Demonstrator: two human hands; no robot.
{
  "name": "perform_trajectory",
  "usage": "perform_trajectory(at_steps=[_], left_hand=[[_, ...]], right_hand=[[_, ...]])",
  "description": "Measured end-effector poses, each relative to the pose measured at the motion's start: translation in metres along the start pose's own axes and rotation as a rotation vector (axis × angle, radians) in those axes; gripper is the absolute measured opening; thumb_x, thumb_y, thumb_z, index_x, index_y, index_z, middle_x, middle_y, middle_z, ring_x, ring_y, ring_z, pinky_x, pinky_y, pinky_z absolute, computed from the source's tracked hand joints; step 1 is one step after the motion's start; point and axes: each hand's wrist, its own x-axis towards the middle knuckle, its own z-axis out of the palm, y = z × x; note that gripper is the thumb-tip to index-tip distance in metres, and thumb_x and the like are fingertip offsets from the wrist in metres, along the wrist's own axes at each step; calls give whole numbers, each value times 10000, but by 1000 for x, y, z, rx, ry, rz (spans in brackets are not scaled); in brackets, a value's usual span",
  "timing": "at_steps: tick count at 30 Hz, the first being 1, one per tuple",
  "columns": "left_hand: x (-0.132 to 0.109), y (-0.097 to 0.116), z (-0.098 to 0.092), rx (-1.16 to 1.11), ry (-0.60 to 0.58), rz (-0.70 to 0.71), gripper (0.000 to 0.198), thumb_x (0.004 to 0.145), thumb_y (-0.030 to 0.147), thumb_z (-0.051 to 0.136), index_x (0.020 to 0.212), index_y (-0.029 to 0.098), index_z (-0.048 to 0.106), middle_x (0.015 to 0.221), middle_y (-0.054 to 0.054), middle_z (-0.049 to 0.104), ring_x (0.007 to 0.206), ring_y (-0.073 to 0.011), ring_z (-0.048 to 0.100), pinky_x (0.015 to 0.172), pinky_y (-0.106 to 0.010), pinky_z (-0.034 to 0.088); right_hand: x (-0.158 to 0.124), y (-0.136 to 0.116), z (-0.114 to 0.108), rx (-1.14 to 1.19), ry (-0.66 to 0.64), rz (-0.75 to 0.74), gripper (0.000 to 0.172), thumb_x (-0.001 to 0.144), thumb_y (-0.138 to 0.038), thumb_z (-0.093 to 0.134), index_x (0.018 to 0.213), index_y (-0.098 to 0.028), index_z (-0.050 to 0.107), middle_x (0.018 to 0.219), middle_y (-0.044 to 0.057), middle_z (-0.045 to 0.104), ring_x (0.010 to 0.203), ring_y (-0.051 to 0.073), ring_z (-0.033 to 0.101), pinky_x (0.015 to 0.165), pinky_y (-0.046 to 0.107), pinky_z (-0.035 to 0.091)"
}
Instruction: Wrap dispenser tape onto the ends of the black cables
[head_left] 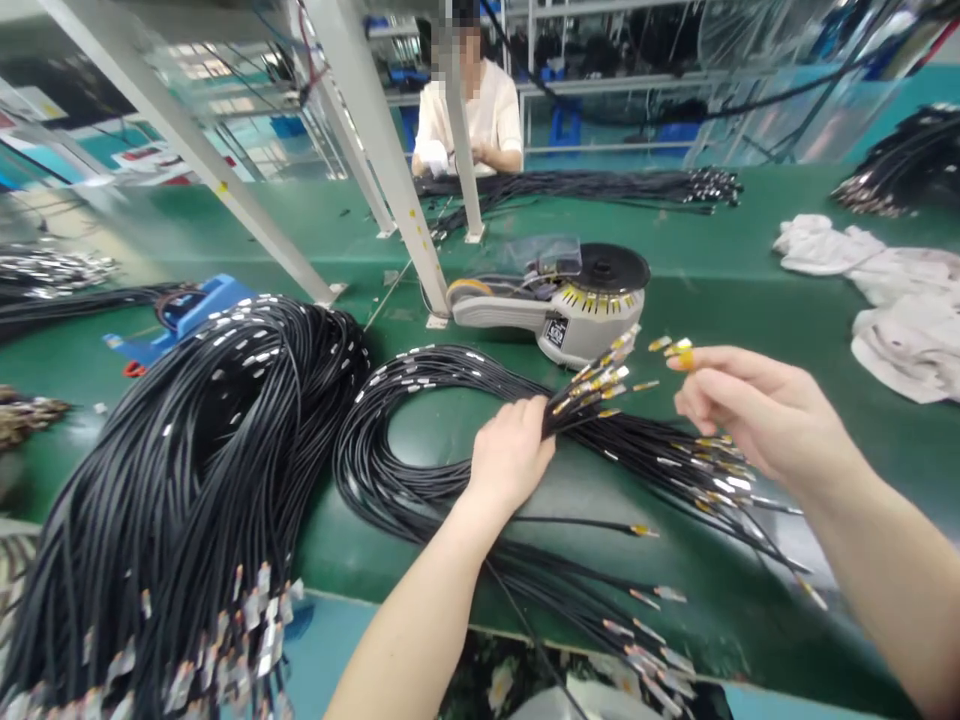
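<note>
My left hand (pixel 511 452) is closed round a small bunch of black cables (pixel 592 388) whose gold-tipped ends fan out up and to the right. My right hand (pixel 750 405) is just right of those tips, fingers partly curled, with a yellow piece of tape (pixel 685 357) stuck on the tip of its forefinger. A looped coil of black cables (pixel 390 440) lies on the green bench (pixel 750 300) under both hands. More loose ends with gold tips (pixel 720 470) spread below my right hand.
A grey tape dispenser (pixel 570 300) stands behind the hands. A thick heap of tagged black cables (pixel 187 480) fills the left. White cloths (pixel 885 290) lie at the right. Slanted metal frame posts (pixel 390 160) rise from the bench. A person in a pale shirt (pixel 472 115) works opposite.
</note>
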Motion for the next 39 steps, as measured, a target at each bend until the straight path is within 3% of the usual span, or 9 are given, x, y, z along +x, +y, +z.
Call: perform_trajectory(at_steps=[7,12,17,20,24,29,34,37,39], left_hand=[[10,-2,22,78,6,-35,555,703,503,593,1144,202,443,1055,-75,501,1005,-257,418,822,-375,365],[-5,16,-6,62,100,42,516,744,433,577,1177,211,405,1165,-83,444,1095,-270,366,870,-395,331],[-36,31,-24,50,-371,362,280,777,353,552,1005,197,508,951,-46,534,828,-196,549,705,-289,420],[-46,27,-19,174,-459,344,95,816,240,483,874,186,535,863,-46,551,669,-171,565,585,-269,412],[-39,12,-24,78,-315,234,140,857,217,380,808,205,511,813,-16,566,669,-150,559,584,-249,402],[-12,-13,-18,-79,180,-140,223,895,260,269,891,187,479,760,-1,553,608,-113,536,611,-236,401],[2,-11,7,-3,140,-88,115,830,205,410,765,187,503,799,-19,544,717,-154,547,622,-252,391],[-8,2,4,1,150,-17,144,853,196,360,901,166,493,935,-72,520,741,-166,537,627,-275,399],[-21,16,0,-19,102,89,183,870,198,330,964,154,481,984,-88,509,790,-165,534,666,-276,411]], right_hand=[[-36,64,-1,-52,18,194,156,763,-297,567,864,-180,544,517,-47,483,431,96,438,427,241,372],[-44,66,1,-142,22,109,117,778,-271,529,870,-200,538,548,-41,497,455,102,456,475,244,405],[-49,61,-5,-172,-1,32,150,787,-261,525,931,-219,525,582,-30,523,491,120,491,506,252,426],[-52,59,-5,-185,-29,15,159,791,-282,513,938,-219,519,584,-24,515,500,130,491,498,258,428],[-52,57,-6,-217,-20,-5,162,792,-301,508,932,-219,516,590,-18,516,505,134,498,503,262,440],[-51,58,-9,-235,42,-27,167,799,-261,490,959,-215,508,614,-17,515,514,128,499,507,251,443],[-54,53,-6,-310,-215,-119,272,802,-215,488,1062,-216,411,651,-24,533,581,138,522,593,276,450],[-58,48,-3,-337,-373,-187,381,805,-175,486,1156,-218,346,692,-25,535,635,136,532,658,282,447],[-59,48,-3,-357,-368,-205,384,813,-168,478,1169,-219,343,697,-25,530,641,132,531,670,279,443]])
